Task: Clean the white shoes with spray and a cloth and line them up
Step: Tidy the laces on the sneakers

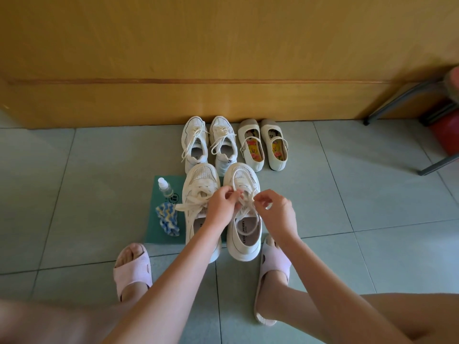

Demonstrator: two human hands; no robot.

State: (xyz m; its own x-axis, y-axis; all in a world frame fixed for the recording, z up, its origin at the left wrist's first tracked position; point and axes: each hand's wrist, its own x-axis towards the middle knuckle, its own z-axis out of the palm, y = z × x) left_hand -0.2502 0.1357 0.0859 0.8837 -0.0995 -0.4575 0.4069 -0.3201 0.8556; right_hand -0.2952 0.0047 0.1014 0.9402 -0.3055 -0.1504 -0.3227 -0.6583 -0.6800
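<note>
Left grip point(222, 203) and right grip point(276, 209) each pinch the laces point(249, 197) of the near right sneaker point(244, 240). Spray bottle point(165, 187) and cloth point(168, 218) lie left of the near pair, on the green mat point(153, 235).

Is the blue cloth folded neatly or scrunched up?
Scrunched up: the cloth lies in a wrinkled heap on the green mat, beside the spray bottle.

The left hand point(221, 203) and right hand point(275, 207), pinching the laces point(249, 211), are covering part of the right sneaker point(244, 247). The left forearm point(198, 244) is hiding part of the left sneaker point(198, 180). The right edge is cutting off the chair point(409, 95) and a red object point(444, 135).
</note>
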